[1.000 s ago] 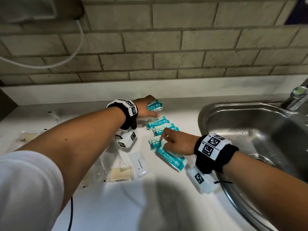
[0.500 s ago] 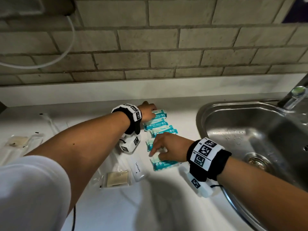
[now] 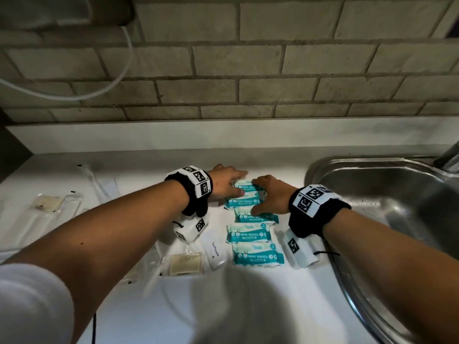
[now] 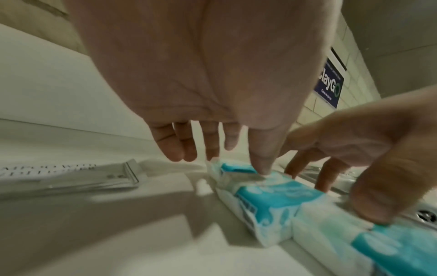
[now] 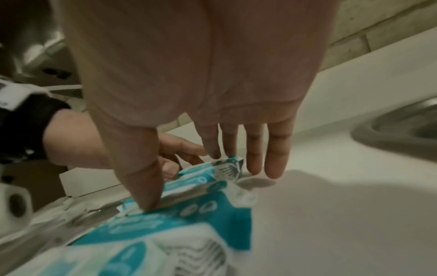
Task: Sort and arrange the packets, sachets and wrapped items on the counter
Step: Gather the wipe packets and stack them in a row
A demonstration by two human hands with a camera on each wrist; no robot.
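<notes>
White counter (image 3: 248, 306), brick wall behind, steel sink (image 3: 387, 194) off to the right. Teal-and-white mini wipes packets (image 3: 249, 234) lined up in a column running away from the camera, between the two hands, roughly mid-counter just left of the sink. Two nearest packets lying flat and untouched, label readable on both. Farther ones bunched closer together, overlapping a bit.

Left hand (image 3: 227, 181) reaching in from the left, fingers straight and relaxed, spread over the far end of the column. Thumb tip (image 4: 262, 166) pressing down on the top of a far packet in the left wrist view; other fingers hanging past it near the packet's end, can't tell whether touching. Not curled around anything, just resting on top.

Right hand (image 3: 269, 194) coming in from the right, same deal: fingers out straight, flat and loose. Thumb (image 5: 146, 196) planted on the edge of a packet in the right wrist view, fingertips down by the far packet's crimped end and the counter. Nothing pinched or grabbed there either. Both hands basically bracketing the far packets from either side.

Over on the left: a white toothpaste sachet (image 3: 215, 252) just beside the nearest wipes, a clear packet with a beige square inside (image 3: 185, 263) next to that, another similar clear packet (image 3: 47, 203) well apart toward the far left edge, plus a few long clear wrapped items, blurry, contents hard to make out. White cable (image 3: 104, 85) looping across the wall up top.
</notes>
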